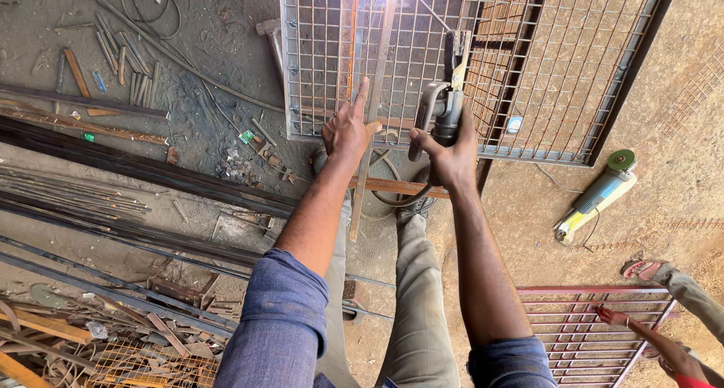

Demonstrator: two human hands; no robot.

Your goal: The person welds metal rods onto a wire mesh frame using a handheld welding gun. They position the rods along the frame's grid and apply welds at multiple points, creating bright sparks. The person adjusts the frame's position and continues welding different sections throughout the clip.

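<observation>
My left hand (348, 128) rests on a long flat metal bar (375, 109) lying over a steel frame with wire mesh (528, 64), forefinger pointing up along it. My right hand (451, 153) grips the handle of a welding electrode holder (446, 105). Its clamp and thin rod point toward a bright glare at the top edge of the mesh. My legs in grey trousers stand below the frame.
An angle grinder (597, 196) lies on the dirt floor at right. Long steel bars (113, 169) and scrap offcuts (113, 335) cover the left side. Another person's hand (605, 313) reaches onto a red-framed mesh panel (588, 328) at bottom right.
</observation>
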